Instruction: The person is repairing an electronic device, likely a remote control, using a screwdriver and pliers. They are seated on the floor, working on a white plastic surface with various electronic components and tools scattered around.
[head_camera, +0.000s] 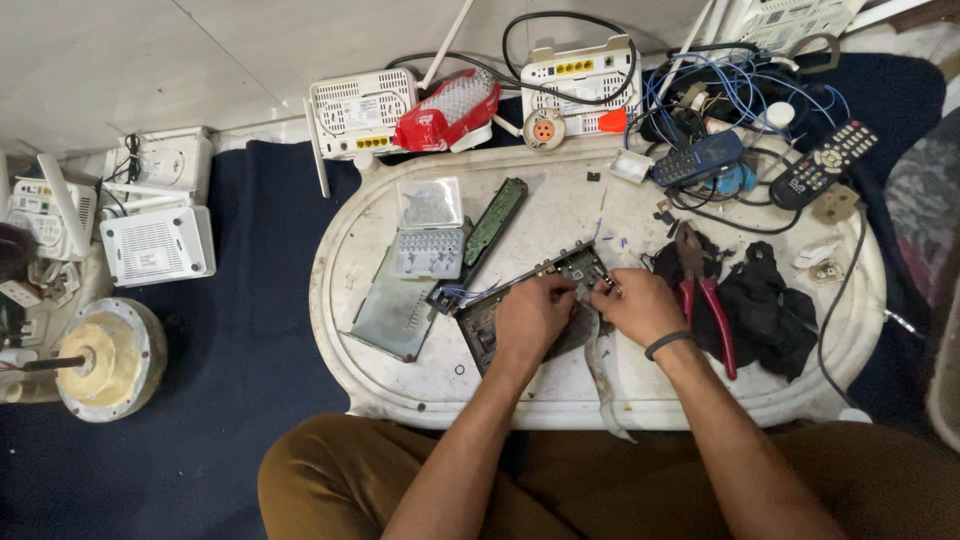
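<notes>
A green circuit board (578, 266) lies tilted over an opened dark device case (478, 325) in the middle of a low white oval table (440, 385). My left hand (532, 318) grips the board's near edge. My right hand (638, 305), with a dark band on the wrist, pinches the board's right end; whether it holds a small part is hidden by the fingers. Both hands touch the board from opposite sides.
Red-handled pliers (703, 290) and a black cloth (765, 310) lie right of my hands. A grey metal cover (395, 315), a clear parts box (428, 237) and a narrow green board (495, 220) sit to the left. Routers (360, 110), remotes (825, 162) and wires crowd the far edge.
</notes>
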